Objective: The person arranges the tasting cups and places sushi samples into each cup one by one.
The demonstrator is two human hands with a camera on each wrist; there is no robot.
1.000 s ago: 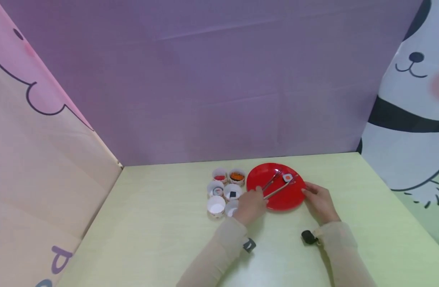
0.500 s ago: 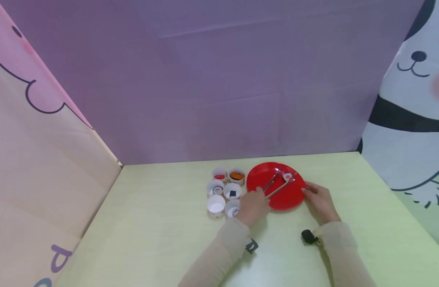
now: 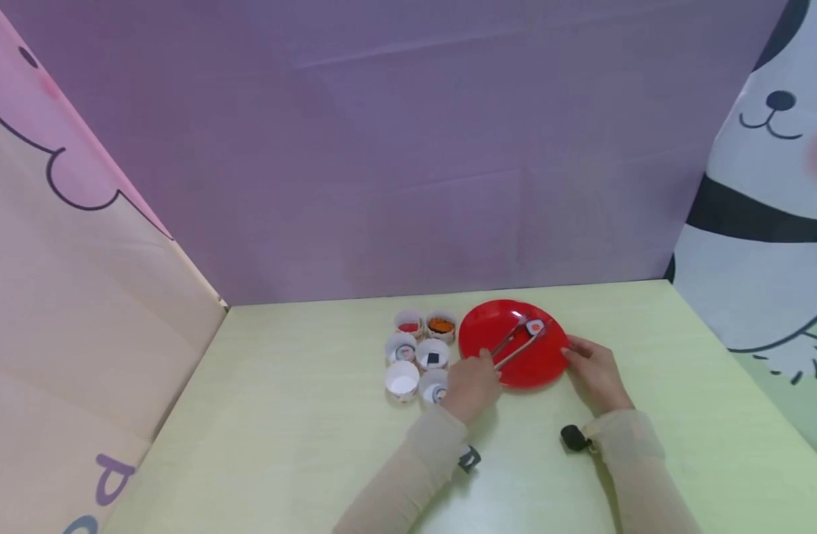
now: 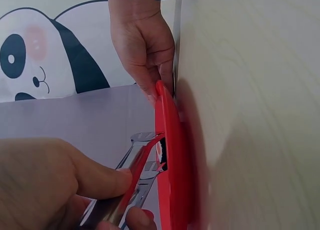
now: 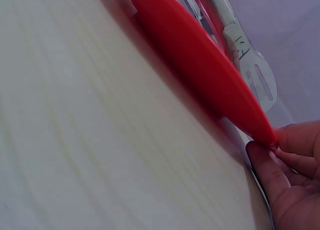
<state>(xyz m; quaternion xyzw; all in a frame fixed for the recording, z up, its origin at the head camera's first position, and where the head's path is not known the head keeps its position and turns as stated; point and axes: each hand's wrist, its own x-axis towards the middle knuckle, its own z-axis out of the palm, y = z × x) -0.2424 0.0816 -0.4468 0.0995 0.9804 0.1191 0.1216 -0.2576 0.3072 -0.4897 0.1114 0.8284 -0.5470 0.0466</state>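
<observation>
My left hand [image 3: 474,387] grips a pair of metal tongs [image 3: 520,351] over the red plate [image 3: 547,365]. Between the slotted tips of the tongs [image 4: 145,182] is a small sushi roll [image 3: 534,327], white with an orange-red centre and a dark wrap. It sits toward the far right part of the plate. At the plate's right side, my right hand [image 3: 594,374] pinches the rim between thumb and fingers. The right wrist view shows that pinch close, with the thumb and fingers of the hand [image 5: 295,175] on the plate edge [image 5: 200,64].
Left of the plate stand several white paper cups in two columns. One cup [image 3: 441,328] holds orange bits, another [image 3: 408,326] something red, and a third [image 3: 433,357] a black square piece. The front left cup [image 3: 402,381] shows only its white inside. Behind the table rises a purple backdrop [image 3: 408,163].
The tongs' tips have drawn closer together around the sushi roll, and my left hand has shifted slightly right. My right hand has stayed on the plate's rim.
</observation>
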